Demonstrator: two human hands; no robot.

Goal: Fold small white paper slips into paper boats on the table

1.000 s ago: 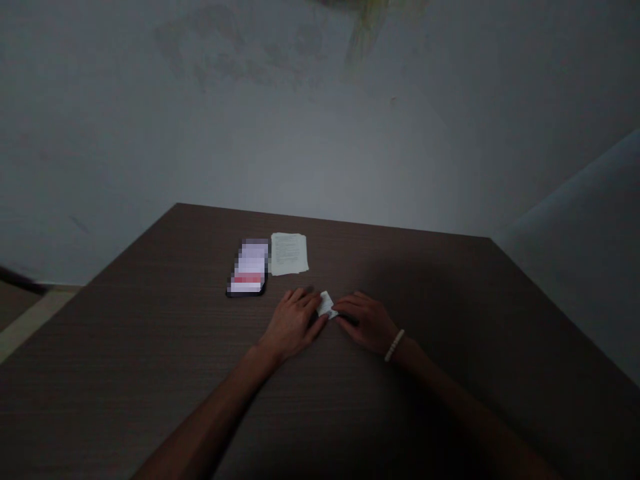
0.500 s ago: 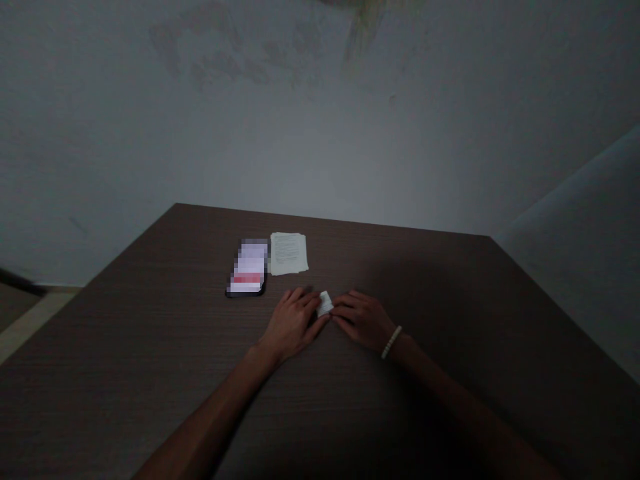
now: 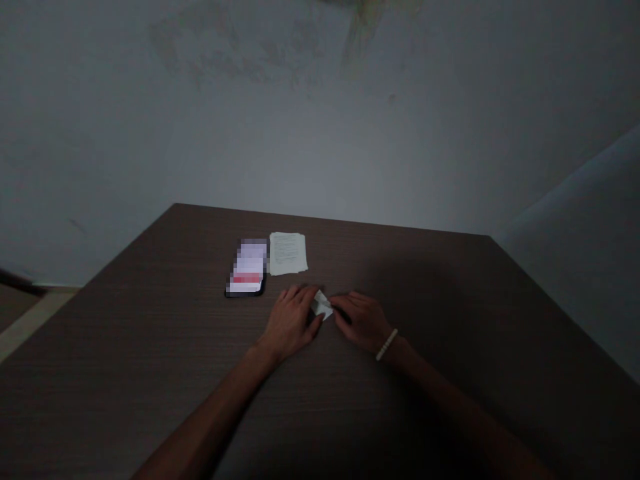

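Both hands are at work near the middle of the frame, and between them sits 1 small white paper (image 3: pixel 323 309), on the dark wood-grain bench (image 3: pixel 300 413), with a fold showing across it. The left hand (image 3: pixel 290 320) comes in palm down from the lower left, fingers over the paper's left side, thumb set apart from them at its lower edge, so there's a gap with paper showing in it. The right hand (image 3: pixel 364 321), a pale beaded bracelet (image 3: pixel 387 345) at its wrist, closes in from the lower right: thumb and forefinger narrow, tips together on the paper's right corner. Up and left of the hands lies 1 phone (image 3: pixel 247 267), screen lit and pixelated, and just beside it a stack of printed sheets (image 3: pixel 288 253), edges slightly uneven. Behind, a stained grey wall (image 3: pixel 320 147) fills the upper frame.
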